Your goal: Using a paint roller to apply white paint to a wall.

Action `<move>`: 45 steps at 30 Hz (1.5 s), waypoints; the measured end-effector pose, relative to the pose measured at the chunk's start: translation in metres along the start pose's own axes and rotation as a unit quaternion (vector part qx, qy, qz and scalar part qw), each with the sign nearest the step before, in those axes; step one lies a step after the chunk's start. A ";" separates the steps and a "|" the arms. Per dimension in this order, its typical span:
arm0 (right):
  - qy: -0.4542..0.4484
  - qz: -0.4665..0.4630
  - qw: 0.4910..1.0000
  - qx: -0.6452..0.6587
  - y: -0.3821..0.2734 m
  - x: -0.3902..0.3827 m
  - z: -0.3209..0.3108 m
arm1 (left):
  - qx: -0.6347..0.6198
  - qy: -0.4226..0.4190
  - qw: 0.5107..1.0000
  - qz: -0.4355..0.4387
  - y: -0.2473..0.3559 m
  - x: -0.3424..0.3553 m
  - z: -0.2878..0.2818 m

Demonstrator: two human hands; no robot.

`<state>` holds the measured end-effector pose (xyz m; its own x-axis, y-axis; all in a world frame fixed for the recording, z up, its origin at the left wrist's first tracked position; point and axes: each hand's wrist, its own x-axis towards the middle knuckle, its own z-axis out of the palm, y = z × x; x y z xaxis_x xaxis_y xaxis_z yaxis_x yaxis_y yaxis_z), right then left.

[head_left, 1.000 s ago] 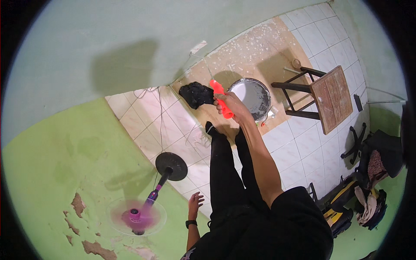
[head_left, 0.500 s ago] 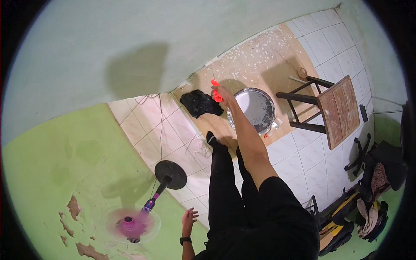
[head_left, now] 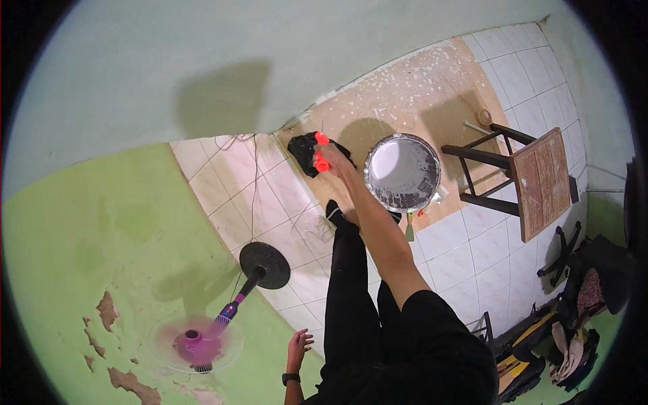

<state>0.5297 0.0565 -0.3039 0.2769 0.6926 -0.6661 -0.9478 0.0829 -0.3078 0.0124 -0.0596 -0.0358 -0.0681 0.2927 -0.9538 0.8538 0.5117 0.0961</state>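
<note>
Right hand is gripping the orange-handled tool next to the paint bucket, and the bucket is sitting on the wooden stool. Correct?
Not quite. In the head view the right hand does grip the orange-handled tool beside the paint bucket, but the bucket stands on the brown floor sheet, beside the wooden stool, not on it.
</note>
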 end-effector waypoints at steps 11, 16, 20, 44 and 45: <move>-0.035 -0.010 0.990 0.134 -0.023 0.012 -0.010 | -0.052 0.024 0.998 -0.001 -0.018 0.001 -0.006; 0.028 -0.093 0.995 0.008 -0.053 0.015 -0.003 | -0.090 0.027 0.996 -0.006 -0.034 -0.009 -0.006; -0.010 -0.052 0.997 0.049 -0.130 0.027 -0.082 | -0.125 -0.012 0.992 0.022 -0.036 0.019 0.022; -0.051 0.069 0.989 0.119 -0.076 0.007 -0.034 | -0.119 0.003 0.993 0.027 -0.048 0.014 0.035; -0.056 0.068 0.988 0.123 -0.070 0.005 -0.030 | -0.118 0.012 0.992 0.032 -0.052 0.014 0.036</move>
<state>0.6023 0.0325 -0.3057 0.1374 0.7828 -0.6069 -0.9887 0.1455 -0.0361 -0.0142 -0.1111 -0.0639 -0.0316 0.3486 -0.9367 0.7129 0.6648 0.2234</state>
